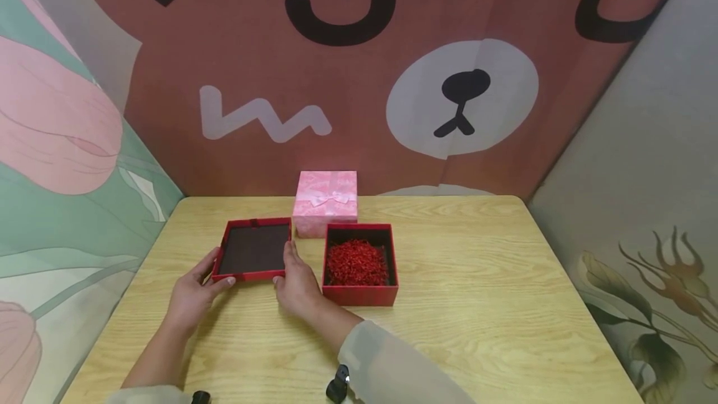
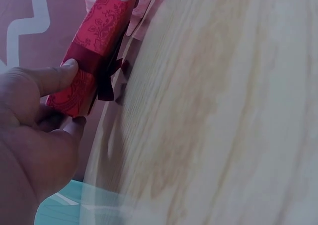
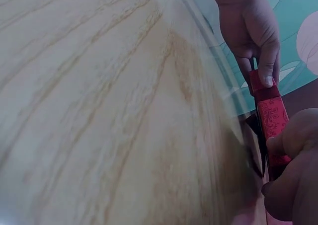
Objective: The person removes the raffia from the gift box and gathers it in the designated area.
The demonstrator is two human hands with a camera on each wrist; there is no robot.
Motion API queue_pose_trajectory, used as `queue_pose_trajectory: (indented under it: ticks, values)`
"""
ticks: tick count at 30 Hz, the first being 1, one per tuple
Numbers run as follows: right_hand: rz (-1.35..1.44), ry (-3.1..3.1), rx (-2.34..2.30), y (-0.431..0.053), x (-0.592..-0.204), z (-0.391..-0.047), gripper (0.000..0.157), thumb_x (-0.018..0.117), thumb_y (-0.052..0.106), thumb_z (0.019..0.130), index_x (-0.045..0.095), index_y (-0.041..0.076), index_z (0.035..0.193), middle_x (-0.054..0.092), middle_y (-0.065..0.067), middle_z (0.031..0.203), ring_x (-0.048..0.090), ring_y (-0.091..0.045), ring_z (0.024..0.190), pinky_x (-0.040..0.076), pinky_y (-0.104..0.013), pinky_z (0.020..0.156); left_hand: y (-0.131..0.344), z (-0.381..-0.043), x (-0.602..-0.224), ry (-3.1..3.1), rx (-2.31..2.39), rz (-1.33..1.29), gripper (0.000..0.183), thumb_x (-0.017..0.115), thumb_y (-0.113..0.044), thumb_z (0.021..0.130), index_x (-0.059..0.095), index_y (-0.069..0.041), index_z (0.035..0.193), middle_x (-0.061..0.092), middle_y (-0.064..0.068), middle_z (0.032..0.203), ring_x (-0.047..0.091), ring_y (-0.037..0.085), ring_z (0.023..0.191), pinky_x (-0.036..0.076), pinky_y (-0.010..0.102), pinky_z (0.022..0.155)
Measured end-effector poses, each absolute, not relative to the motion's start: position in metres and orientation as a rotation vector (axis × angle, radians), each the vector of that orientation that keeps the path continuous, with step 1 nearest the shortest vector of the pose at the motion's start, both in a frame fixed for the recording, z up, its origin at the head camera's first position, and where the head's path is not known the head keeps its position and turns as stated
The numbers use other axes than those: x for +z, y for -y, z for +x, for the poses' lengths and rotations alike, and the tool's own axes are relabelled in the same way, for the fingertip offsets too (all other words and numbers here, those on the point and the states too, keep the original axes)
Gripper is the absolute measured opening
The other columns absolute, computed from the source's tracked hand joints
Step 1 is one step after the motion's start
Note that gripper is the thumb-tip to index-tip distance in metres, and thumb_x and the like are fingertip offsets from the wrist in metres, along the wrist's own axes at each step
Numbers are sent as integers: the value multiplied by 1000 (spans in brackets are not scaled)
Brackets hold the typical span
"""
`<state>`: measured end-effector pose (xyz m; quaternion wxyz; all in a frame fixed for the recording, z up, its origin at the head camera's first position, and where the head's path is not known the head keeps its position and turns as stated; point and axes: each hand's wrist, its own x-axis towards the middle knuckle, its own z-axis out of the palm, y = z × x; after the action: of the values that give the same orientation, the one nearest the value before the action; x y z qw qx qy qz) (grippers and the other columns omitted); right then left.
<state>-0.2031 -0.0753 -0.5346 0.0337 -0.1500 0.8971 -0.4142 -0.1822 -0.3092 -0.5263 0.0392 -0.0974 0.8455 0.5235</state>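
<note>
Both hands hold a red box lid with its dark inside facing up. My left hand grips the lid's near left corner, thumb on the front wall and fingers beneath. On the lid's right side, my right hand grips the wall with its thumb at the near edge. In the left wrist view, the lid shows a floral pattern, and a dark ribbon bow hangs from its outer face. Just right of the right hand stands the open red box, with red shredded paper inside.
Behind the red box is a closed pink gift box with a bow on top. All stand on a wooden table. A wall with a printed bear rises at the table's far edge, and patterned walls flank both sides.
</note>
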Motion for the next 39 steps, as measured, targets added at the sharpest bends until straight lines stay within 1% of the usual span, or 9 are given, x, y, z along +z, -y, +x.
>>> queue_pose_trajectory:
  ticks: [3,8,14,17,22,24,32,35,39]
  values:
    - [-443,-2767,-1270,75,-538,-204,78,69,9,98,26,-2,162,25,-14,168,35,-23,149,34,-30,120,307,-184,-527,-2607,1583,-293,91,80,-27,94,25,-23,166,26,14,169,26,34,154,40,31,110]
    - [-421,-2782,-1259,75,-542,-205,77,70,10,98,28,-1,161,28,-13,168,36,-23,149,34,-30,120,305,-188,-530,-2617,1577,-290,89,79,-22,95,25,-17,166,27,15,168,27,34,154,37,37,112]
    - [-439,-2783,-1206,77,-542,-205,76,66,8,100,24,-3,162,23,-16,169,32,-23,151,31,-30,121,303,-189,-531,-2633,1570,-288,86,77,-17,96,26,-12,165,29,19,167,29,35,152,34,42,115]
    - [-435,-2796,-1166,78,-541,-205,76,65,8,101,23,-2,163,23,-16,169,31,-22,152,29,-29,122,303,-188,-532,-2639,1565,-282,85,76,-17,97,25,-10,165,28,20,167,31,35,152,35,38,115]
    - [-426,-2760,-1140,76,-537,-203,79,65,11,101,19,0,164,19,-14,171,29,-21,153,27,-28,123,303,-185,-533,-2632,1606,-263,83,74,-15,98,25,-6,164,28,21,166,34,35,149,40,22,110]
    - [-433,-2761,-1138,74,-536,-202,81,67,13,100,18,0,164,18,-14,171,30,-22,152,28,-28,123,302,-183,-533,-2627,1623,-261,83,74,-14,98,24,-5,164,28,22,166,34,36,149,40,18,109]
    - [-516,-2767,-1221,69,-531,-197,88,71,16,97,17,-3,164,18,-17,171,27,-23,154,24,-29,124,301,-177,-531,-2642,1670,-273,87,74,-10,97,20,-5,165,24,22,167,31,37,151,39,17,108]
    - [-527,-2760,-1247,68,-528,-196,88,71,18,98,16,-2,164,18,-15,171,25,-22,154,23,-29,124,300,-176,-529,-2639,1698,-265,89,75,-12,97,19,-6,166,23,21,168,27,37,153,38,17,110]
    - [-550,-2736,-1284,64,-524,-193,89,70,21,99,14,0,165,16,-14,172,23,-21,155,21,-29,125,298,-174,-525,-2647,1752,-275,89,76,-16,97,20,-7,166,24,20,168,27,37,153,35,20,114]
